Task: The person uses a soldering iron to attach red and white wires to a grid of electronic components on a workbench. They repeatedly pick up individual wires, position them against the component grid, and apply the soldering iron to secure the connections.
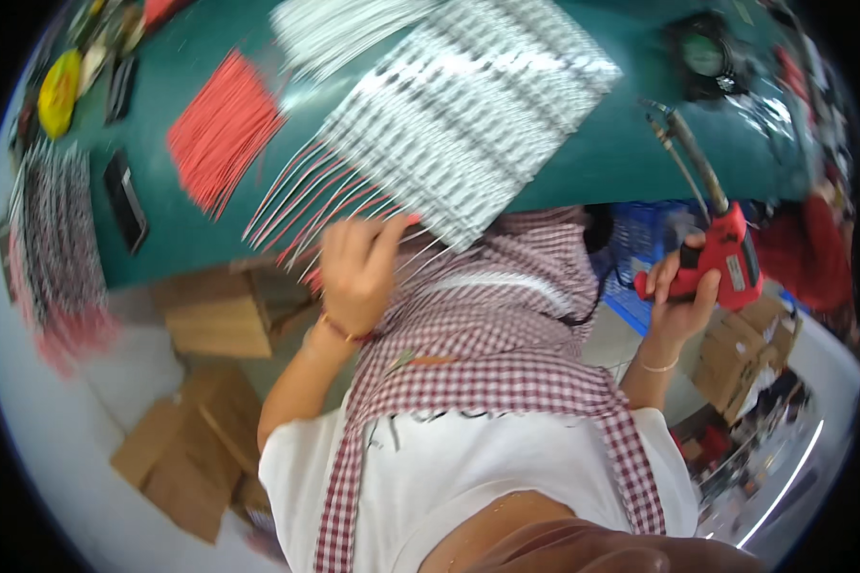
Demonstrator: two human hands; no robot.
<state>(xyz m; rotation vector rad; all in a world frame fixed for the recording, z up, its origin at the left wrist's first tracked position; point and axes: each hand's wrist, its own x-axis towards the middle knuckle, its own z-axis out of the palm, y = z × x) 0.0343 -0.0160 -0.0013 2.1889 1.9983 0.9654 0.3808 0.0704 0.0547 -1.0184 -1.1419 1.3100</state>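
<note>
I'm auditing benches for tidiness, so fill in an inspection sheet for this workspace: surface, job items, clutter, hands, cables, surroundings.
Surface: green table, shiny at the far right.
Job items: pale ridged sheet lying at an angle, red and white wires sticking out of its lower-left edge; red bundle and white bundle beyond.
Clutter: yellow object and black case on the left.
Hands: left hand at the wires, grip unclear; right hand holds a red soldering gun, tip pointing away from the body.
Cables: power cable, nothing seen clearly.
Surroundings: cardboard boxes on the floor at left; blue crate beneath the table.
</note>
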